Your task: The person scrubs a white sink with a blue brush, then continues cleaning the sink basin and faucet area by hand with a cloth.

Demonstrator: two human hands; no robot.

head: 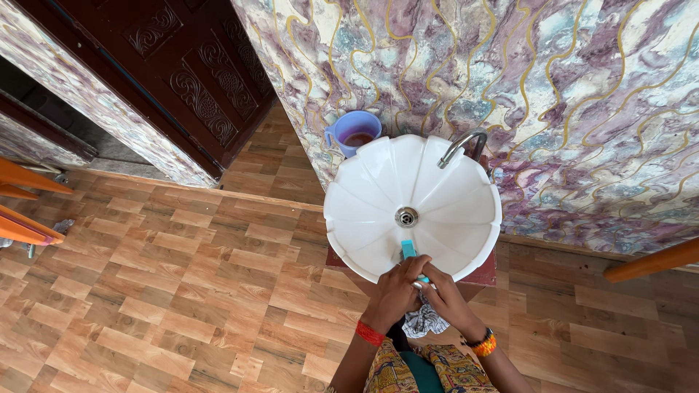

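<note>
A white scalloped basin [364, 189] with a metal drain [406, 217] and a curved chrome tap [460, 147] stands against a marbled wall. At its near rim my left hand [395, 292] and my right hand [445, 297] are pressed together around a teal plastic handle [408, 249] that pokes out over the bowl. A checked grey-and-white cloth [425, 322] hangs beneath my right hand, held in its fingers. The lower part of the teal thing is hidden by my hands. My left wrist bears a red bangle, my right wrist orange and dark bangles.
A blue plastic mug [354, 131] holding brownish liquid sits on the floor left of the basin. A carved dark wooden door [182, 73] is at upper left. Orange wooden rails [22, 204] show at the left edge, another [652, 262] at right. Wood-pattern floor tiles [182, 291] surround the basin.
</note>
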